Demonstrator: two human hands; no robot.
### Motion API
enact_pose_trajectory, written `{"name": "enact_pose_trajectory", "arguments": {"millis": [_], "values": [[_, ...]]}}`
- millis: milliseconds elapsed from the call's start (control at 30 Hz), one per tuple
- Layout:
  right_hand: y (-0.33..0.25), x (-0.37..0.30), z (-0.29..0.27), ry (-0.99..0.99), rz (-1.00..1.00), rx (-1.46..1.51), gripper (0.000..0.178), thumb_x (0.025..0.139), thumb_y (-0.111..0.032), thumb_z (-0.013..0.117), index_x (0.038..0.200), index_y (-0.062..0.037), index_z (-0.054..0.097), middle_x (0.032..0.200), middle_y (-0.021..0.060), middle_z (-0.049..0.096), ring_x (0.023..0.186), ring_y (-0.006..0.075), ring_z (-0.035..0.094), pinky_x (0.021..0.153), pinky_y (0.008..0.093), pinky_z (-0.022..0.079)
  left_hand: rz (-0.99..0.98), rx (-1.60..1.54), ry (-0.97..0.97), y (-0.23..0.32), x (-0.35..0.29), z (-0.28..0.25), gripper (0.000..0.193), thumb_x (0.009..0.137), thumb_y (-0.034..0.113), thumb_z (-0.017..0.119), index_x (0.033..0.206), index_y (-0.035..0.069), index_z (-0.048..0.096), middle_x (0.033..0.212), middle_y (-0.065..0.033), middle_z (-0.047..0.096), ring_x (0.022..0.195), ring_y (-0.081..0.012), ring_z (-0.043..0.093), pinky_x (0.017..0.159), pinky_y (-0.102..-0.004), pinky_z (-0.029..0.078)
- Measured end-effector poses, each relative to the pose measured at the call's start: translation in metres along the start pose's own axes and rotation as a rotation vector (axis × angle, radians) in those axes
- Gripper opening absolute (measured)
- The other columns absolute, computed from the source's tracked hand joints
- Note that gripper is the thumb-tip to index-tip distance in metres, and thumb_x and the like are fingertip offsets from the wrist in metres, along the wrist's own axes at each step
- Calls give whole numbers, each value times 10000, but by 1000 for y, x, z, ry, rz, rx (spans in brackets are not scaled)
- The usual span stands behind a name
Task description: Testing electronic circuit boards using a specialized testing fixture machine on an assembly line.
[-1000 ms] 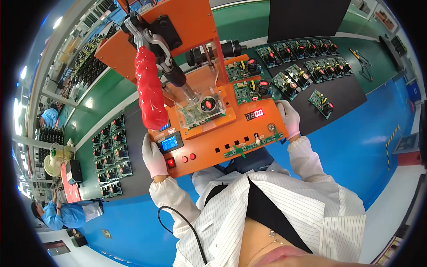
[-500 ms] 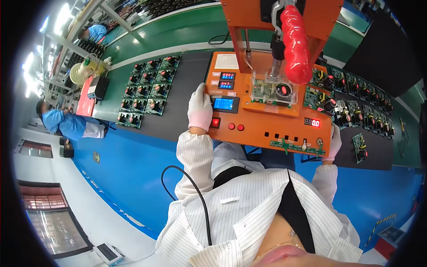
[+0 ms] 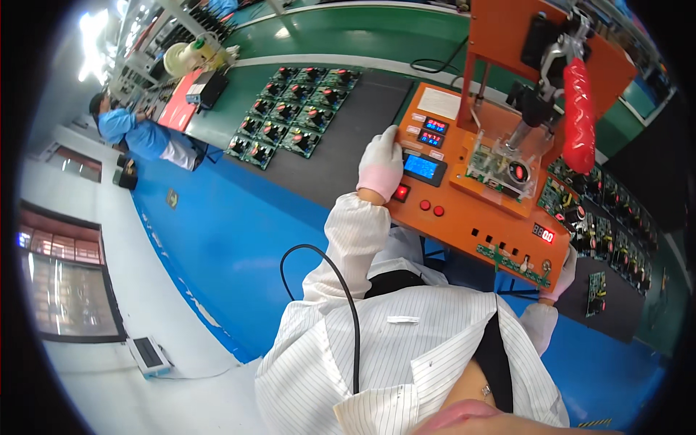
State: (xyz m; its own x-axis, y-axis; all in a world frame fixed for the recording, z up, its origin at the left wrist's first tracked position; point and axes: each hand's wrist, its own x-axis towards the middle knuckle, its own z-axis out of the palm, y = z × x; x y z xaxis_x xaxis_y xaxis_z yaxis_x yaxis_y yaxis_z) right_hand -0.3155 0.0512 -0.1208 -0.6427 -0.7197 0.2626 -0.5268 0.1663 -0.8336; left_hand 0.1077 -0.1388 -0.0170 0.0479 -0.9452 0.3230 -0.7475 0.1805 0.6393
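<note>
My left hand [image 3: 380,165], in a white glove with a pinkish cuff, lies along the left edge of an orange test fixture [image 3: 464,226], its fingers stretched out beside the small displays. My right hand [image 3: 564,274], also gloved, touches the fixture's right front corner; its fingers are partly hidden. A clamp with a red ribbed handle [image 3: 578,116] stands over the fixture, the handle hanging down. Beneath a clear plate, a green circuit board [image 3: 500,170] sits in the nest. Another circuit board [image 3: 560,197] lies on the fixture's right side. A blue screen [image 3: 424,167] and small displays are lit.
Rows of circuit boards [image 3: 290,112] lie on the dark mat [image 3: 355,119] at left. More boards [image 3: 616,246] lie at right, with a single board [image 3: 596,293] nearer the edge. A fan [image 3: 185,58] and a black box [image 3: 208,88] stand far left. A person in blue [image 3: 141,132] sits beyond.
The whole view has turned and shifted, so the fixture appears lower and farther right. Both hands stay at the fixture's sides, and the clamp handle still hangs down.
</note>
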Motion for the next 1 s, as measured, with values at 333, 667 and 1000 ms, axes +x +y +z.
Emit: {"name": "enact_pose_trajectory", "arguments": {"millis": [333,667,1000], "values": [[2,3,-1,-31,29,-2,349,876,-115,658,1202,-13,588,1063,65,671,952,143,622,860,271,491,-81,30,-24,9,0,-7,341,965,181,481,1277,73,568,1087,-204,638,1033,-399,602,892,-476,492],[-1,3,1,-38,41,8,351,875,-142,665,1196,-20,590,1078,86,679,959,164,640,860,279,497,-105,41,-48,8,-1,-9,350,971,190,473,1287,75,570,1123,-207,636,1064,-401,597,925,-452,480],[-9,0,2,58,-100,-55,323,1015,-316,523,1166,-51,628,970,129,703,826,204,660,756,325,519,-21,15,-32,1,1,-2,336,974,170,473,1271,60,585,1113,-226,634,1051,-409,600,922,-449,480]]}}
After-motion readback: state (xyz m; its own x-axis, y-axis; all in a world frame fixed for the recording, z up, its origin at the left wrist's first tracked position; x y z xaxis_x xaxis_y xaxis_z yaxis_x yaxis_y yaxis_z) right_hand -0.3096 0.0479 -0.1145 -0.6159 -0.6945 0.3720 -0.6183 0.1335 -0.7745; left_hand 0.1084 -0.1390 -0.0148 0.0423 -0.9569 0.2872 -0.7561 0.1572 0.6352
